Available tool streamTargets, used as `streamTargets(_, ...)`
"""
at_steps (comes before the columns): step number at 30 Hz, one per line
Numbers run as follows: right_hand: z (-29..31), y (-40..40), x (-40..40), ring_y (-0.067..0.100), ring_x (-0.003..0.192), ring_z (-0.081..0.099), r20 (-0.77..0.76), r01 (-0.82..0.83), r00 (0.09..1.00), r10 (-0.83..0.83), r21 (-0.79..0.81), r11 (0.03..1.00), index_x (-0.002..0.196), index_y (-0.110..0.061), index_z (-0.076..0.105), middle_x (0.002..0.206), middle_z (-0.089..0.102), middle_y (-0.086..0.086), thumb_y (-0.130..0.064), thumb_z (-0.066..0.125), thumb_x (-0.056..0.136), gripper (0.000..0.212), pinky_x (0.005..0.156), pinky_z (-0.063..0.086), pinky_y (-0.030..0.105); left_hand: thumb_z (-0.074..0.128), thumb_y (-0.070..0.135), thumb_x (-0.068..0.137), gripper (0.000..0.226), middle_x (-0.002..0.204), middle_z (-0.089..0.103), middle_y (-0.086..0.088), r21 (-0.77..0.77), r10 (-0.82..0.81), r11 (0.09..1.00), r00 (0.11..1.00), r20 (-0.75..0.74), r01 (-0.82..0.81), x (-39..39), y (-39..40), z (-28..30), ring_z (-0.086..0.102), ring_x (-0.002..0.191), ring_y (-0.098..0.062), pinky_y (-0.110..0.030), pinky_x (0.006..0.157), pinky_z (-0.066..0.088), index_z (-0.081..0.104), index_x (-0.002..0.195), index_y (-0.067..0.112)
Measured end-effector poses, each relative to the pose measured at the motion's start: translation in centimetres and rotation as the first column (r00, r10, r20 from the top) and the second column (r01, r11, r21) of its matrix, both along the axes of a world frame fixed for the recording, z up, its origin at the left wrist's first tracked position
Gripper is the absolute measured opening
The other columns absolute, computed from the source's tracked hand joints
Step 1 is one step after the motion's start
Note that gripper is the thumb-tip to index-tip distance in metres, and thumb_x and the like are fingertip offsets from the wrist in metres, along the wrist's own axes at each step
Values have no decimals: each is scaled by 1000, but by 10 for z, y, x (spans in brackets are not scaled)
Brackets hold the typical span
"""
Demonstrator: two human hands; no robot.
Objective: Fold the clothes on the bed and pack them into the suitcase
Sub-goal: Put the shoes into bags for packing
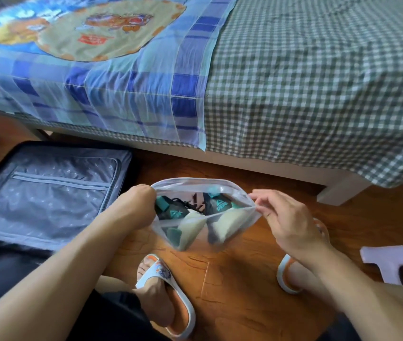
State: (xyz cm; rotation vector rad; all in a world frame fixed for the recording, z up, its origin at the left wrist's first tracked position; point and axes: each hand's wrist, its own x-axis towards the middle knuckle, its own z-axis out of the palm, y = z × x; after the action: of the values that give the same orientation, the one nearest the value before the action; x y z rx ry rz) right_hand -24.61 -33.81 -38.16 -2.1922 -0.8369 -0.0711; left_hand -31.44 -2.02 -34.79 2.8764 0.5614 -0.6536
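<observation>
- Hands up over the wooden floor [232, 286], a clear zip bag [195, 238] stretched between them, holding dark socks with teal logos.
- Left hand [136, 205] grips the bag's left rim, fingers curled round it.
- Right hand [286, 222] pinches the right corner of the seal, other fingers loose.
- Suitcase [40, 193] lies open on the floor at the left, just beside the bed [318, 94].
- Slippered feet below the bag.

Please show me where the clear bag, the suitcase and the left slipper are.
clear bag [232, 238]: head view, on its lower plastic wall.
suitcase [47, 193]: head view, on the grey lining.
left slipper [183, 313]: head view, on the white sole edge.
</observation>
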Motion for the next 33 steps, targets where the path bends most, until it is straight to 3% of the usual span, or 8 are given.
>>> streamTargets(4, 17, -10, 4, 3, 64, 56, -37, -33, 999, 29, -120, 992, 99, -26, 61, 76, 61, -16, -18, 57, 99, 10, 53, 42, 17, 52, 7, 81, 20, 99, 65, -12, 89, -28, 996, 990, 136, 16, -1, 0, -4, 65, 99, -39, -39, 78, 54, 69, 91, 11)
streamTargets(12, 24, -36, 45, 4, 86, 64, -179, 295, 944, -275, 96, 951, 98, -24, 70, 88, 71, -7, -8, 58, 99, 20, 70, 44, 5, 20, 90, 81, 85, 85, 69, 6, -137, -394, 897, 901, 182, 420, -6, -16, 21, 65, 80, -11, -33, 75, 52, 71, 89, 22)
streamTargets(16, 37, -39, 54, 2, 88, 65, -165, 283, 949, -268, 78, 956, 106, -30, 65, 93, 69, -14, -10, 57, 100, 23, 72, 45, 4, 28, 70, 84, 62, 93, 68, 8, -77, -598, 791, 793, 115, 607, -8, -29, -3, 67, 83, -18, -37, 76, 57, 72, 93, 27)
streamTargets(20, 63, -46, 66, -14, 85, 62, -112, 250, 961, -252, -24, 968, 105, -23, 68, 91, 70, -15, -14, 60, 98, 14, 70, 44, 3, 45, 45, 89, 24, 89, 53, 11, -74, -548, 773, 721, 423, 630, -9, -24, -5, 61, 72, -17, -34, 65, 56, 62, 85, 29)
streamTargets(23, 86, -50, 77, -1, 83, 64, -65, 130, 987, -145, -193, 973, 95, -28, 68, 85, 69, -14, -15, 61, 98, 15, 70, 47, 16, 58, 40, 85, 16, 91, 45, 11, -61, -532, 751, 658, 533, 657, -10, -28, 2, 55, 68, -19, -34, 57, 52, 48, 85, 27)
streamTargets(29, 71, -39, 35, 2, 78, 65, -466, -172, 879, 102, -110, 979, 90, -24, 67, 85, 73, -9, -8, 59, 98, 20, 73, 51, 19, 72, 1, 78, 25, 83, 56, 8, -179, -20, 968, 764, 644, 176, -8, -10, -3, 58, 73, -23, -30, 61, 42, 59, 79, 23)
streamTargets(31, 56, -28, 29, 8, 84, 65, -485, -119, 871, 78, -54, 991, 90, -25, 67, 88, 71, -4, -11, 58, 99, 19, 77, 52, 23, 71, -1, 84, 25, 82, 63, 7, -506, 247, 858, 795, 554, 86, -8, -12, -5, 62, 76, -14, -22, 65, 44, 56, 80, 19)
streamTargets(33, 38, -20, 29, 9, 88, 63, -496, -158, 866, 63, -151, 976, 90, -28, 66, 92, 69, -7, -15, 58, 100, 18, 79, 53, 29, 67, -7, 88, 25, 74, 62, 7, -816, 423, 577, 844, 330, 31, -12, -18, -8, 60, 69, -3, -17, 61, 46, 51, 83, 11)
